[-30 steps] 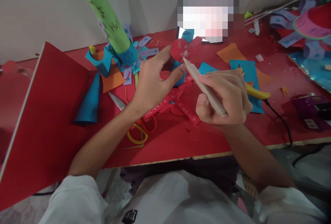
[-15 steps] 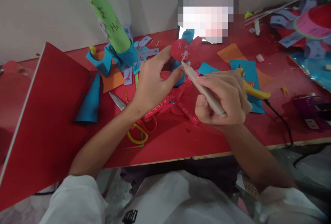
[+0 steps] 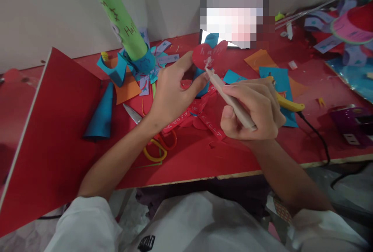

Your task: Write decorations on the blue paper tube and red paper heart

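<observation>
right hand (image 3: 252, 108) nearest, fingers curled tight round white pen (image 3: 230, 98), tip touching red paper heart (image 3: 207, 55). left hand (image 3: 171, 91) pinched heart's edge between thumb and forefinger, above red table (image 3: 189, 159). scissors (image 3: 148, 137) under left wrist. green tube (image 3: 119, 15) farther back.

A matt red paper heart (image 3: 207, 55) is seen at twelve o'clock, with a smooth, matt beige pen (image 3: 230, 98) below it; the table (image 3: 186, 155) is covered in matt red, and glossy yellow plastic scissor handles (image 3: 154, 152) lie at seven o'clock
</observation>
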{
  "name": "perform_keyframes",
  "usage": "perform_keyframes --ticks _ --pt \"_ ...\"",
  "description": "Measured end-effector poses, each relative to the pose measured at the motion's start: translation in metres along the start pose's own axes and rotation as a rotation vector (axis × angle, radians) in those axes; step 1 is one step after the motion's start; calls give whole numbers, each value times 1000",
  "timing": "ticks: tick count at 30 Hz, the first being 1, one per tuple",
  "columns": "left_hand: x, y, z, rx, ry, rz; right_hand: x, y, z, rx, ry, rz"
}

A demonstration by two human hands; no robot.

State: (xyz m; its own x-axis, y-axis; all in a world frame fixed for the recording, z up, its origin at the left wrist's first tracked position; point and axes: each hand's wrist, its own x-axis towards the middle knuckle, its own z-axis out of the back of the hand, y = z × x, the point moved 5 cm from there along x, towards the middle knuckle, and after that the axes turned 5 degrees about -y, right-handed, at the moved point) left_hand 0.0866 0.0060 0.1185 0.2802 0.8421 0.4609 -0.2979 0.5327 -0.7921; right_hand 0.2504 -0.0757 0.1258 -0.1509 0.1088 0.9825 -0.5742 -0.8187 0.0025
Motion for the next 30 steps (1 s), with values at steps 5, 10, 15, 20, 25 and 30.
perform_keyframes --ticks 5,10,15,20,25,30 --pt "1 -1 0 -33 4 0 -1 -1 0 -14 -33 28" --pt "0 0 -1 -12 6 16 -3 0 0 -68 11 -17" --pt "0 -1 0 -15 1 9 -3 0 0 -118 1 -20" --pt "0 0 1 20 -18 -25 -5 -3 0 -56 -15 -9" --pt "1 1 0 25 -5 -7 -5 -3 2 -51 -32 6" --pt "1 0 0 61 -27 -24 -5 -3 1 -48 -24 -23"
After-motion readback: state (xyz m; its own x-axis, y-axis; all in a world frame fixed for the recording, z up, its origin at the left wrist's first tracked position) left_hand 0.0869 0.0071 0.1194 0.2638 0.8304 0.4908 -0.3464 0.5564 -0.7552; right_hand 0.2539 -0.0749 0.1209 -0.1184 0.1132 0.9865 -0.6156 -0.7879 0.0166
